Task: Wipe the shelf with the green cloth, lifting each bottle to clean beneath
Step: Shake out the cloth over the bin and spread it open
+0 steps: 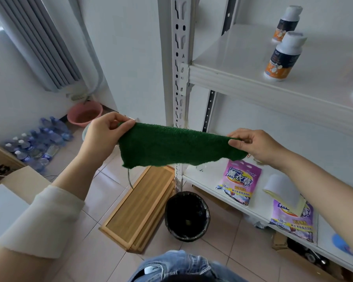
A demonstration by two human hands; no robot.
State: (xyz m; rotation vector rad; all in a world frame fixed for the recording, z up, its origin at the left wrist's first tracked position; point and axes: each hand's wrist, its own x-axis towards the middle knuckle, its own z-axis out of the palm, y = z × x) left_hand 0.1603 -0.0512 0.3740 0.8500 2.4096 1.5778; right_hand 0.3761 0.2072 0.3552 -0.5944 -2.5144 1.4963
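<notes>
We log the green cloth (177, 147), dark and nubby, stretched flat in mid-air, clear of the white shelf (232, 55). On that shelf the near bottle (283, 58) and far bottle (288, 23), both white-capped, stand upright.

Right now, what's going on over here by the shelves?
A person is standing at a white shelf unit, holding a green cloth stretched out in the air between both hands. The left hand pinches one top corner and the right hand pinches the other. The cloth is not touching the shelf yet, so wiping has not begun. Two white-capped bottles stand untouched on the upper shelf, and purple detergent bags lie on the lower one.
</notes>
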